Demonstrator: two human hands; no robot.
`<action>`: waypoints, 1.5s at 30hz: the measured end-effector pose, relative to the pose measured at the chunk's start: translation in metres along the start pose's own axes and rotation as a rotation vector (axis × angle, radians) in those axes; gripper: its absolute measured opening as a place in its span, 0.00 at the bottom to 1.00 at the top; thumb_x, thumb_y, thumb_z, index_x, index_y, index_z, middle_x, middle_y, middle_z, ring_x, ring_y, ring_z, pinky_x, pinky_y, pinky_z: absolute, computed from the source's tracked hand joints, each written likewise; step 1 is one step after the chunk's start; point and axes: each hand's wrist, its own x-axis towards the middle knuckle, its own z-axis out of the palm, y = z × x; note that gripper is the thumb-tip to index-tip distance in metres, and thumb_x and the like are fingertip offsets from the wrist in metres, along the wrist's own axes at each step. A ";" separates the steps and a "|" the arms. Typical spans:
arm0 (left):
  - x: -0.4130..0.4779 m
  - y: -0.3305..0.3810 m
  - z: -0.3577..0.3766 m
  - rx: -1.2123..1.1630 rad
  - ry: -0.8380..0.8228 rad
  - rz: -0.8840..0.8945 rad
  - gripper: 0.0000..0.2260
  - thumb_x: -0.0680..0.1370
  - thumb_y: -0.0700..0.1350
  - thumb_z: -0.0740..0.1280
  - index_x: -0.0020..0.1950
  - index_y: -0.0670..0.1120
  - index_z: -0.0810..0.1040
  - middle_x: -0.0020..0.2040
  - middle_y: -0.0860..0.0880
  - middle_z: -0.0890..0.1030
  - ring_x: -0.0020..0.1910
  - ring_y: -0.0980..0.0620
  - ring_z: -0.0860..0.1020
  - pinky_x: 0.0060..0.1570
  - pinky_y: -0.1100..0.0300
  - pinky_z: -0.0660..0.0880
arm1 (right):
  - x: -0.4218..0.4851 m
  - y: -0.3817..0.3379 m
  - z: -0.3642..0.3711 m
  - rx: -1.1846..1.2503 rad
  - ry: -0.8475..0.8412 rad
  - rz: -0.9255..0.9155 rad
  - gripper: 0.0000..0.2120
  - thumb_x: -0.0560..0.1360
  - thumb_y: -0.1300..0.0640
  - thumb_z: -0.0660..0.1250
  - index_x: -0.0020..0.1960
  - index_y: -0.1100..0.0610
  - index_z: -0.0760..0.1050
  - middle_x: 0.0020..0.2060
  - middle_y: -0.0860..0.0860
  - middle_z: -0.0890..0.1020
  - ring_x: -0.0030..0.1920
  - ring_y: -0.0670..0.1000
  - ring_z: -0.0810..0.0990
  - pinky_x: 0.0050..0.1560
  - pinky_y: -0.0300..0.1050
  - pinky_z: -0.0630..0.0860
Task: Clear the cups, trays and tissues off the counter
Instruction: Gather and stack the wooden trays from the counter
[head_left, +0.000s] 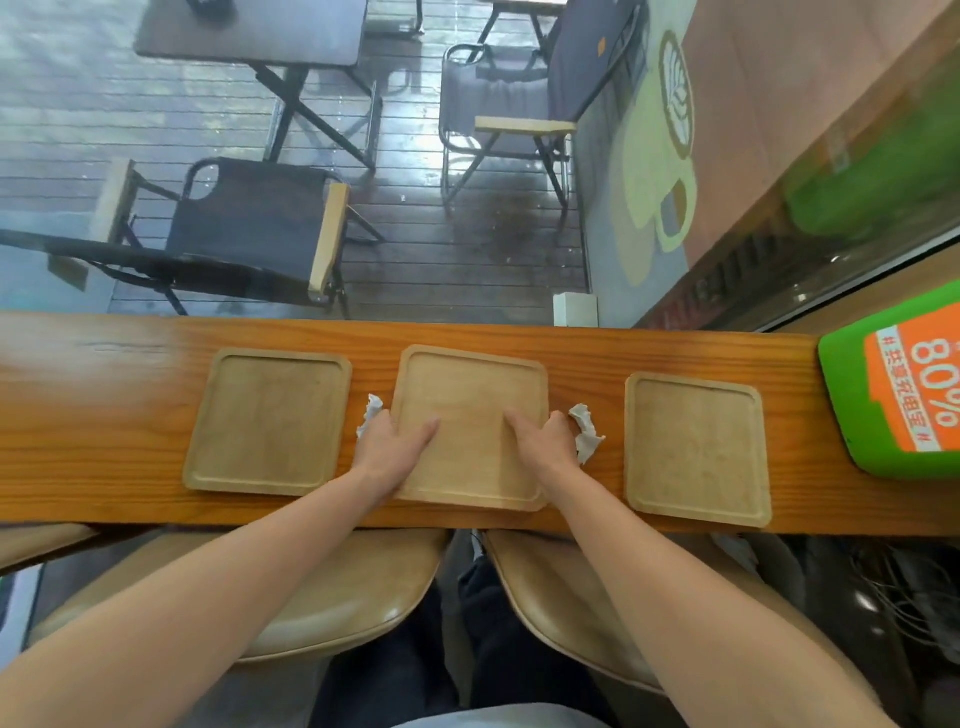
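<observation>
Three square wooden trays lie in a row on the wooden counter (104, 395). My left hand (395, 441) grips the left edge of the middle tray (470, 395), thumb on top, with a crumpled white tissue (370, 418) bunched under its fingers. My right hand (543, 441) grips the tray's right edge the same way, and another crumpled tissue (587, 436) sticks out beside it. The middle tray sits slightly skewed and raised at its near edge. The left tray (267, 421) and right tray (696, 449) lie flat and bare. No cups are in view.
A green and orange power-bank stand (893, 389) sits at the counter's right end. Two tan stools (332, 608) stand under the counter's near edge. Beyond the window are folding chairs and a table on a wet deck.
</observation>
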 end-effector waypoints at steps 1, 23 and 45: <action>-0.004 0.002 -0.005 0.003 0.007 0.023 0.24 0.76 0.58 0.71 0.67 0.46 0.75 0.58 0.49 0.81 0.58 0.47 0.79 0.53 0.54 0.77 | -0.006 -0.002 0.000 0.016 0.005 -0.011 0.38 0.76 0.39 0.68 0.76 0.60 0.60 0.69 0.56 0.73 0.66 0.58 0.74 0.58 0.51 0.73; 0.009 -0.027 -0.227 -0.035 -0.086 0.126 0.15 0.76 0.60 0.69 0.54 0.52 0.72 0.48 0.53 0.79 0.44 0.56 0.78 0.33 0.63 0.72 | -0.110 -0.111 0.136 0.190 -0.076 -0.037 0.21 0.79 0.51 0.69 0.67 0.60 0.73 0.53 0.54 0.82 0.51 0.56 0.80 0.52 0.55 0.79; 0.055 -0.082 -0.269 0.035 -0.159 -0.060 0.19 0.79 0.44 0.70 0.67 0.43 0.69 0.61 0.43 0.77 0.60 0.43 0.77 0.61 0.46 0.77 | -0.106 -0.113 0.225 0.229 -0.161 0.140 0.41 0.76 0.46 0.72 0.81 0.56 0.55 0.76 0.58 0.67 0.73 0.62 0.67 0.70 0.61 0.65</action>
